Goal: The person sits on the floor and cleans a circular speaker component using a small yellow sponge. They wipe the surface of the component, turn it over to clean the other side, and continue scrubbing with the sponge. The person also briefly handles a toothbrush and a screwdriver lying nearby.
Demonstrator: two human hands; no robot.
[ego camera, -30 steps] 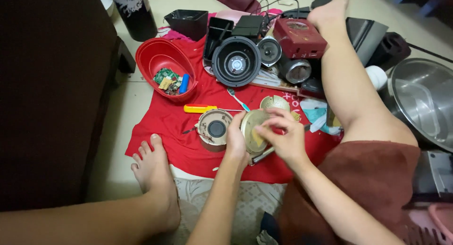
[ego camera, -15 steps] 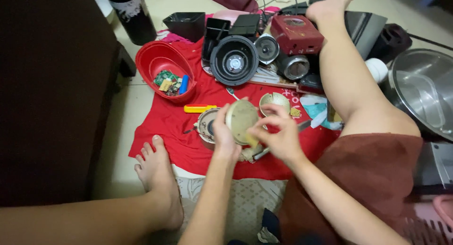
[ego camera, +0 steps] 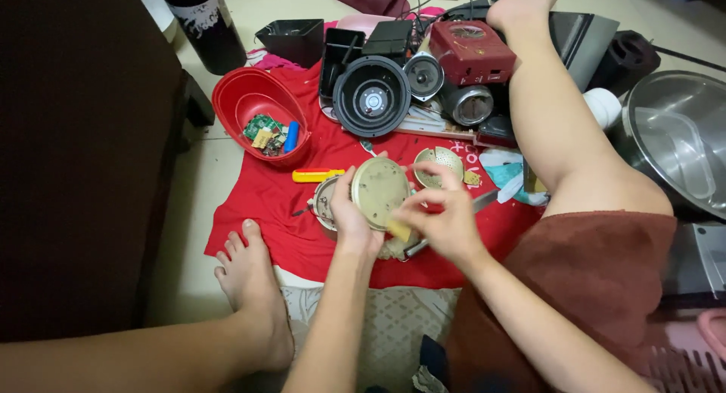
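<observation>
A pale tiled floor point(ego camera: 198, 183) carries a red cloth point(ego camera: 261, 204) spread flat. On the cloth lie a red bowl point(ego camera: 240, 98), a yellow-handled tool point(ego camera: 316, 175), a black round speaker cone point(ego camera: 372, 96) and a perforated metal disc point(ego camera: 439, 164). A steel pot point(ego camera: 665, 121) stands on the floor at right.

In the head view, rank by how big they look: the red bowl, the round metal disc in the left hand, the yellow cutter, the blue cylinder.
1. Red bowl
2. Round metal disc, held nearer the camera in the left hand, so unsure
3. Yellow cutter
4. Blue cylinder
</observation>
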